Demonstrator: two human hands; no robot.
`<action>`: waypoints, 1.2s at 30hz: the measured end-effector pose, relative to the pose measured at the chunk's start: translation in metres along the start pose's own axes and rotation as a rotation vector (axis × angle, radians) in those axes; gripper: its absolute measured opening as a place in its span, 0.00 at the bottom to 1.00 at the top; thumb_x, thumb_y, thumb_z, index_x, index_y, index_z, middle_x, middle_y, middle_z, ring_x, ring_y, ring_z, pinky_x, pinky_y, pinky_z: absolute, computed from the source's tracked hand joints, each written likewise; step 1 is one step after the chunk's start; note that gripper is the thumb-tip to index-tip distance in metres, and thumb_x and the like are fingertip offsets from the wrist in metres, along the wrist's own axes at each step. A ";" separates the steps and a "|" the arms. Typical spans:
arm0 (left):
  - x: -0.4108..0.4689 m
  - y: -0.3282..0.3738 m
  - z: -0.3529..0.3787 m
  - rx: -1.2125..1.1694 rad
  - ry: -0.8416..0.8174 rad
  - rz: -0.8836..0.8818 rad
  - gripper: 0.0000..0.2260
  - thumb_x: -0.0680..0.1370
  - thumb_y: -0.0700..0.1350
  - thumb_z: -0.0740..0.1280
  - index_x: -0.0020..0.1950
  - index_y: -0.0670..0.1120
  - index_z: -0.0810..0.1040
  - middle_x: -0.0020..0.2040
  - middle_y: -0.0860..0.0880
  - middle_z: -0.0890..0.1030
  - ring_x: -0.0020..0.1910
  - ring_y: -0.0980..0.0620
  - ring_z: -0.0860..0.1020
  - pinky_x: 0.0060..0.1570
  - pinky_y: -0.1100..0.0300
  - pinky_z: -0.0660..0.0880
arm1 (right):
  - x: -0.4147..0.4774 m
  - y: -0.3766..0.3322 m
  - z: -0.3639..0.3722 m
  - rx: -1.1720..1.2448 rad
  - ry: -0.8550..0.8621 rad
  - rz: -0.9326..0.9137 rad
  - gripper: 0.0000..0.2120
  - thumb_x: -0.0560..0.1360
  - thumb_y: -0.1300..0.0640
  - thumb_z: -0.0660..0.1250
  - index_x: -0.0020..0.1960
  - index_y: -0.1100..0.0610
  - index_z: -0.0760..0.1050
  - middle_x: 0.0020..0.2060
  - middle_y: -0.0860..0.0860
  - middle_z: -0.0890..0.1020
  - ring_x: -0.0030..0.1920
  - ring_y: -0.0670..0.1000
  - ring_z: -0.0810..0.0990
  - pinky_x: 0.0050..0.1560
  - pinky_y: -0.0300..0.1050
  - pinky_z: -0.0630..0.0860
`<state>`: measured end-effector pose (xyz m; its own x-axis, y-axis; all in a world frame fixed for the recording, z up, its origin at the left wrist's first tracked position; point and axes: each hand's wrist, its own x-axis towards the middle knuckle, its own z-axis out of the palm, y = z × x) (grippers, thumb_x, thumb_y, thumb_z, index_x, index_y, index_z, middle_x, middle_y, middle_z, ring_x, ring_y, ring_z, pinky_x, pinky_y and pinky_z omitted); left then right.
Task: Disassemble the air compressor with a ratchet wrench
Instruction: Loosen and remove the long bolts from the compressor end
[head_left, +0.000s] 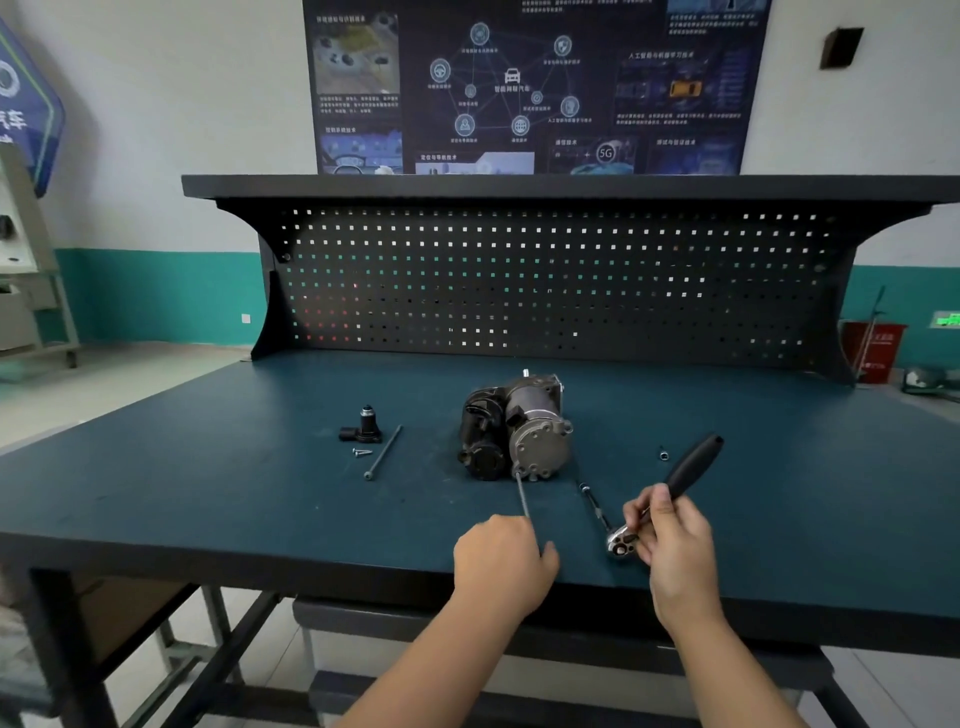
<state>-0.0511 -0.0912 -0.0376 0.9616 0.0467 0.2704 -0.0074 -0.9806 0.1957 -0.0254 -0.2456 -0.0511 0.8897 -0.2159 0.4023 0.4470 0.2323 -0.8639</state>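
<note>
At the middle of the desk (208, 467): air compressor (514, 431), lying on its side, round grey end plate facing the near edge. Protruding from the lower left of that plate: long bolt (521, 492), shaft running toward the near edge and into the left hand (501, 558). Grip of that hand curled round the bolt's near end; tip hidden behind the fingers. To the right: ratchet wrench (691, 470), pinched just behind its chrome head by the grip of the right hand (670, 530). Black handle angled up and away to the right; extension bar (594, 504) pointing from the head toward the compressor, stopping short of it. Lying apart, beyond the handle: small socket (663, 454). Set out well left of the compressor: small black part (363, 423), two screws (362, 452) just in front of it, second long bolt (383, 452) on a slant beside them. Behind the work area: black pegboard (545, 280) under a shelf, dark poster (530, 83) on the wall above. On the floor at far right: red bin (872, 348).
</note>
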 end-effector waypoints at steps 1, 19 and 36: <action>0.000 0.000 0.000 0.002 -0.003 0.004 0.15 0.78 0.55 0.57 0.44 0.44 0.72 0.35 0.49 0.70 0.37 0.47 0.73 0.34 0.59 0.66 | 0.000 0.000 0.000 -0.003 -0.002 0.001 0.14 0.82 0.57 0.53 0.40 0.59 0.68 0.31 0.55 0.73 0.24 0.39 0.71 0.24 0.28 0.66; -0.054 -0.026 -0.034 -0.211 0.134 -0.152 0.17 0.73 0.52 0.62 0.28 0.47 0.62 0.24 0.51 0.66 0.23 0.56 0.64 0.23 0.64 0.58 | 0.000 -0.002 0.001 -0.017 0.005 0.007 0.14 0.82 0.57 0.53 0.40 0.58 0.68 0.31 0.55 0.73 0.24 0.39 0.70 0.24 0.29 0.66; 0.062 -0.136 -0.030 0.157 0.012 -0.306 0.06 0.77 0.46 0.61 0.42 0.46 0.69 0.39 0.50 0.73 0.40 0.47 0.73 0.32 0.61 0.66 | -0.001 0.000 -0.001 0.056 0.023 0.024 0.14 0.82 0.58 0.53 0.40 0.60 0.68 0.28 0.51 0.74 0.22 0.39 0.67 0.23 0.29 0.65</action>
<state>0.0016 0.0511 -0.0193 0.9095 0.3443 0.2331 0.3237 -0.9382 0.1225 -0.0269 -0.2464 -0.0518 0.8981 -0.2308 0.3744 0.4309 0.2905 -0.8544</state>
